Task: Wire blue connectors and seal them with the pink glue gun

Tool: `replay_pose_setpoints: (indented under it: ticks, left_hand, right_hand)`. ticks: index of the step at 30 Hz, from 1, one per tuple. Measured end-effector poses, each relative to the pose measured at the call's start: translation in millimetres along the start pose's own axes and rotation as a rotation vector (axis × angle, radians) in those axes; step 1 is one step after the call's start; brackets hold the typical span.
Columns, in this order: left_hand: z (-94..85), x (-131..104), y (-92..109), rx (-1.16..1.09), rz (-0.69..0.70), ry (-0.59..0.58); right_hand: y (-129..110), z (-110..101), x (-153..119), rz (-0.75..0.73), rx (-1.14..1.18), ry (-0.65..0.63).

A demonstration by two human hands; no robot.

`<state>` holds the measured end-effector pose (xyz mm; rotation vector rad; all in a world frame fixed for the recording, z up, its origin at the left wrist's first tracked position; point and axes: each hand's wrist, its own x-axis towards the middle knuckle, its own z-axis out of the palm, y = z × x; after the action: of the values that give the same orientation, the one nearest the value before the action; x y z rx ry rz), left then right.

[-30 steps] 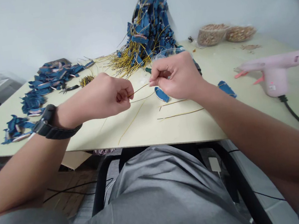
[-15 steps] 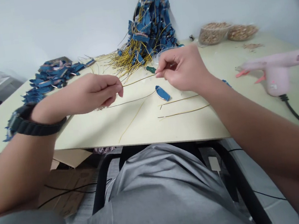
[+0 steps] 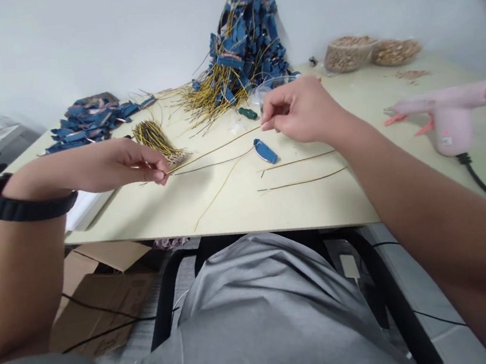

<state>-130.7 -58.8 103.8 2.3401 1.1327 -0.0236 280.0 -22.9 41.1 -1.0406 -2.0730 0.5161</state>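
A thin yellow-and-black wire stretches between my two hands above the table. My left hand pinches its left end, fingertips pressed together. The right end sits in the pinched fingers of my right hand. Below the held wire lies a small blue piece with one black and one yellow lead spreading from it to the left. Two more wires lie near my right forearm. Just beyond my left hand rests a bundle of yellow-and-black wires. A dark green object lies left of my right hand.
A tall heap of blue pieces with yellow wires leans against the wall. Another blue pile sits at the back left. On the right are a pink glue gun with a black cord and bags of small tan pieces.
My left hand has moved left and slightly toward me, to the wire's end, uncovering the wire bundle behind it. My right hand has shifted slightly right, still pinching the wire.
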Motion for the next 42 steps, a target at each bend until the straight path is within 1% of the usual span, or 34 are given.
replay_pose_setpoints:
  ticks: [3, 5, 7, 10, 13, 15, 17, 20, 21, 23, 24, 26, 29, 33, 36, 38, 42]
  left_hand:
    - [6.2, 5.3, -5.8, -0.039, -0.014, -0.091]
    - [11.3, 10.1, -7.9, -0.058, -0.002, -0.134]
    - [16.7, 14.9, -9.4, -0.068, 0.0, -0.174]
    - [22.8, 20.6, -13.1, -0.078, -0.027, -0.234]
    - [22.0, 24.5, -17.6, -0.06, -0.007, -0.272]
    - [17.7, 28.1, -16.4, -0.02, 0.036, -0.233]
    - [13.4, 36.0, -7.7, 0.014, 0.059, -0.11]
    - [13.4, 61.7, 20.2, 0.013, 0.082, 0.133]
    - [15.8, 73.8, 31.7, 0.018, 0.101, 0.192]
    - [23.3, 100.9, 53.7, 0.035, 0.178, 0.249]
    - [27.8, 114.3, 62.9, 0.047, 0.206, 0.255]
    - [37.2, 137.8, 75.6, 0.06, 0.241, 0.209]
    - [49.9, 159.0, 81.1, 0.035, 0.257, 0.142]
    - [62.4, 166.4, 75.9, -0.073, 0.252, 0.063]
    - [69.3, 166.8, 72.5, -0.129, 0.237, 0.065]
    - [73.3, 167.4, 71.4, -0.161, 0.246, 0.079]
    - [80.1, 169.9, 69.7, -0.195, 0.285, 0.11]
  right_hand:
    - [2.9, -1.2, -0.1, 0.017, -0.034, -0.04]
    - [4.9, -2.6, 0.5, 0.025, -0.039, -0.06]
    - [4.9, -4.9, 2.0, 0.032, -0.043, -0.109]
    - [-1.8, -9.7, 4.1, 0.031, -0.075, -0.184]
    - [-11.3, -13.9, 2.6, 0.046, -0.135, -0.223]
    - [-13.3, -15.0, -0.7, 0.047, -0.146, -0.217]
    - [-10.6, -14.6, -5.0, 0.04, -0.137, -0.201]
    - [-3.0, -12.7, -10.9, 0.057, -0.137, -0.193]
    - [-1.1, -12.2, -12.4, 0.064, -0.135, -0.193]
    - [1.1, -11.6, -15.2, 0.074, -0.114, -0.196]
    - [1.7, -11.4, -16.6, 0.082, -0.099, -0.2]
    - [3.3, -11.1, -19.5, 0.105, -0.08, -0.197]
    - [9.3, -9.7, -24.2, 0.119, -0.066, -0.185]
    - [20.8, -7.5, -28.1, 0.104, -0.038, -0.187]
    - [24.3, -7.6, -29.3, 0.088, -0.04, -0.193]
    - [21.9, -9.0, -30.3, 0.103, -0.043, -0.185]
    - [9.1, -13.2, -33.2, 0.217, -0.078, -0.201]
